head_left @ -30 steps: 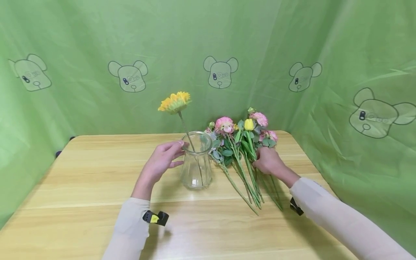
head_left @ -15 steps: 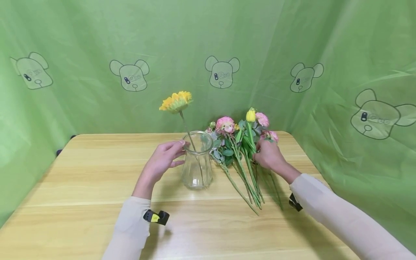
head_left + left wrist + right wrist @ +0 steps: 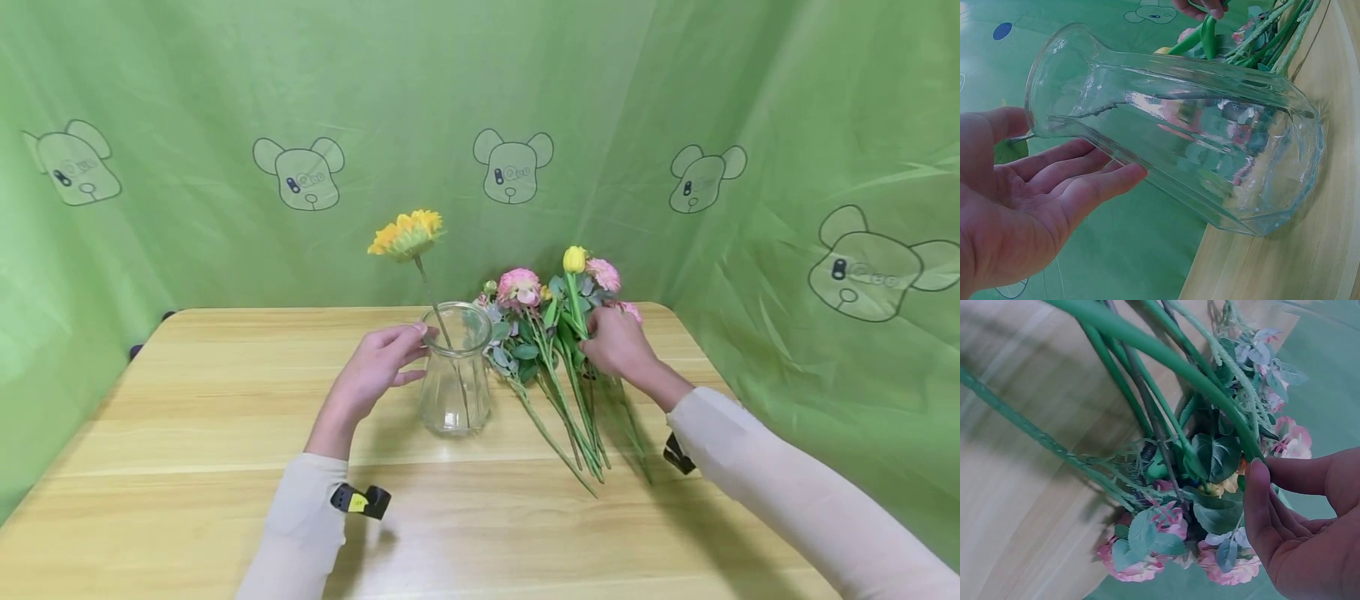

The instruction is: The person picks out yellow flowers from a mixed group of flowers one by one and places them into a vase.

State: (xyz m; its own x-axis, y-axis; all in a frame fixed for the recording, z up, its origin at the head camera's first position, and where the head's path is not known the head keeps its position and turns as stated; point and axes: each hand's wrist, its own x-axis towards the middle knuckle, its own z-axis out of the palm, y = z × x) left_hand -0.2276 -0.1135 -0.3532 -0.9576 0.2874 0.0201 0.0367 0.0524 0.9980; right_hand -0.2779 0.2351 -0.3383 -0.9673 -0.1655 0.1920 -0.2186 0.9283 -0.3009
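Left hand: fingers nearly straight, touching a glass vase at rim and side. Right hand: thumb and fingers pinching the stem of a yellow tulip, bloom up; the stem's lower end is hard to tell. Between the hands: the vase, upright, one yellow-orange flower leaning inside it; pink flowers, around the right hand. Under both: wooden table. Beyond: green curtain.
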